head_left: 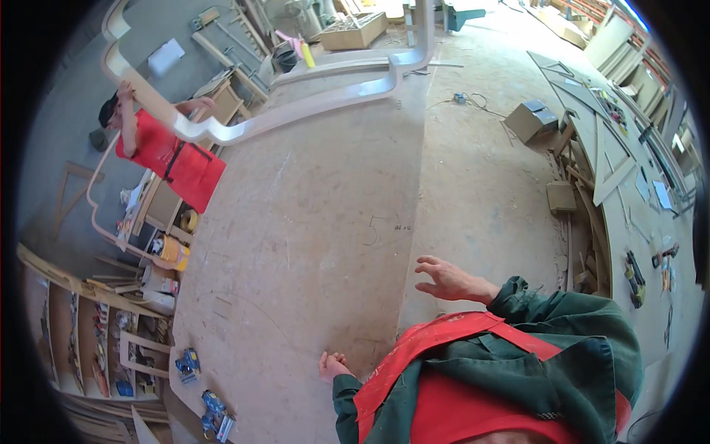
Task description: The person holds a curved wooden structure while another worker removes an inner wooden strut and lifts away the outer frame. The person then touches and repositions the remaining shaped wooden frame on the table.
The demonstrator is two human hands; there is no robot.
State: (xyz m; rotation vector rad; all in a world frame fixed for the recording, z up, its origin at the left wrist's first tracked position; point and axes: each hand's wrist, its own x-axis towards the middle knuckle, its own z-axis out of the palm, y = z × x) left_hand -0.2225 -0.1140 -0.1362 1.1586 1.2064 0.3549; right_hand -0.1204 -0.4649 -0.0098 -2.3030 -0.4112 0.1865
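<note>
My right hand (452, 280) reaches over the big board table with its fingers spread and nothing in them. Lower and to the left, my left hand (334, 365) is near the table surface, its fingers loosely bent and empty; whether it touches the board is unclear. Beneath both hands lies the large worktable (318, 214), with a pencilled number 5 and scattered marks. A long curved wooden frame piece (310, 111) stands out across the far end. A co-worker in red (166, 152) has a raised hand on its left part.
Two blue power tools (214, 414) sit at the table's lower left corner. Shelves (96, 340) with tools stand on the left. A cardboard box (529, 120), a smaller box (560, 197) and a side bench (651, 214) with tools are on the right. A cord lies across the far right boards.
</note>
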